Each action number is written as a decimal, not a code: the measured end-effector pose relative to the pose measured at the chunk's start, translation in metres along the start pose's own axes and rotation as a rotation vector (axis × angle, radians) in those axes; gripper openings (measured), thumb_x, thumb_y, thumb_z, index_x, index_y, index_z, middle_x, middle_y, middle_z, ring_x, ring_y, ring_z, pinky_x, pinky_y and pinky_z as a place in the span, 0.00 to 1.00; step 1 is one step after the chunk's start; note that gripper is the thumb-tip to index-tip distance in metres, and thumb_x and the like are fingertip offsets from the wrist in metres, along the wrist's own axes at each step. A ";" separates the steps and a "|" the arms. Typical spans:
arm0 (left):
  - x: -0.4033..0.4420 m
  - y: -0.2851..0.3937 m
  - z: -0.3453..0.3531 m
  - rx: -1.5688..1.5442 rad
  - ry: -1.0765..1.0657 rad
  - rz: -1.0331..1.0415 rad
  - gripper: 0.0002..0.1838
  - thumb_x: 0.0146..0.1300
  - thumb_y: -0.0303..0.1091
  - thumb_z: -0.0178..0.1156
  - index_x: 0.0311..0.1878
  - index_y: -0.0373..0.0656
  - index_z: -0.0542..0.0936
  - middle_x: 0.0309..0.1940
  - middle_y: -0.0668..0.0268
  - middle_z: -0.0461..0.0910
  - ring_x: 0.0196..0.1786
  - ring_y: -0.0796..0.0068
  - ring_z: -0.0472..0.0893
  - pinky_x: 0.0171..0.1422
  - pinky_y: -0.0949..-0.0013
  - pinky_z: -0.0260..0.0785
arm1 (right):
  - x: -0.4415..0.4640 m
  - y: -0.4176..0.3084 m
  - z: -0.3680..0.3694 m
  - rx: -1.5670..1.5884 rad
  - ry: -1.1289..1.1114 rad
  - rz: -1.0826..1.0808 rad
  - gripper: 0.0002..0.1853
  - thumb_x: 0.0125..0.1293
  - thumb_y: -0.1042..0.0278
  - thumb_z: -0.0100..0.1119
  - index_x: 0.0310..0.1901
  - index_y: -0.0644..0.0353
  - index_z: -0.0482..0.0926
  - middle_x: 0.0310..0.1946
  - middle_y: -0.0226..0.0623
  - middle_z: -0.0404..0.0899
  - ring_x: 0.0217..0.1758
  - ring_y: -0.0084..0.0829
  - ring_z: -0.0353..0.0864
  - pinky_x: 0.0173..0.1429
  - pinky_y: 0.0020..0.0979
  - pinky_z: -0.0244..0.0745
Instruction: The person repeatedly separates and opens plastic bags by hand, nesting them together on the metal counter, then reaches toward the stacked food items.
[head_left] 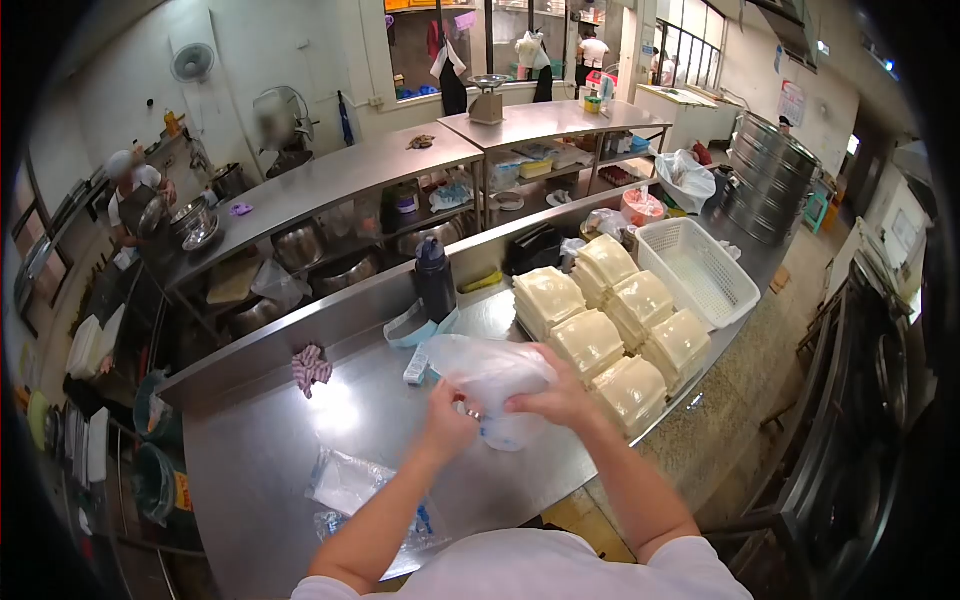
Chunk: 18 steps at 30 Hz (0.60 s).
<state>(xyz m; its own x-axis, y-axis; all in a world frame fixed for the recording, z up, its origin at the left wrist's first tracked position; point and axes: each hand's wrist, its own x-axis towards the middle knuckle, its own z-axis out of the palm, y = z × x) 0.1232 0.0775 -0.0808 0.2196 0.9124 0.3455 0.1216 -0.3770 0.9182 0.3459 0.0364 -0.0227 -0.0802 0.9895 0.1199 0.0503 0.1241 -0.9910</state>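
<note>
Above the steel table, my left hand (451, 421) pinches the edge of a clear, whitish plastic bag (490, 362). My right hand (556, 396) grips the same bag from the other side, thumb pressed on it. The bag is crumpled and slightly blurred; I cannot tell whether anything is inside. Just right of my right hand sit several stacks of pale yellow square sheets (586, 342) with a glossy surface. A small white box (416, 367) lies left of the bag. More clear plastic packaging (345, 481) lies flat on the table near my left forearm.
A dark water bottle (434, 279) stands by the table's raised back edge, beside a light-blue item (405, 326). A striped cloth (312, 370) lies at left. A white perforated basket (698, 272) and tall metal steamers (768, 180) stand at right. Two people work at far left.
</note>
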 end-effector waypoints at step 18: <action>-0.043 -0.015 0.029 0.177 -0.042 0.163 0.37 0.60 0.23 0.56 0.74 0.26 0.59 0.68 0.37 0.66 0.68 0.38 0.70 0.72 0.53 0.66 | 0.002 0.072 -0.010 -0.232 -0.105 -0.028 0.44 0.45 0.61 0.86 0.64 0.63 0.73 0.58 0.38 0.79 0.62 0.33 0.77 0.68 0.37 0.73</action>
<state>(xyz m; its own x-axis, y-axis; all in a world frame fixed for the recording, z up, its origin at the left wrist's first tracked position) 0.1404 0.0391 -0.1148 0.2902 0.8312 0.4742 0.2483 -0.5439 0.8015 0.3595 0.0482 -0.0935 -0.1873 0.9739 0.1282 0.2730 0.1770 -0.9456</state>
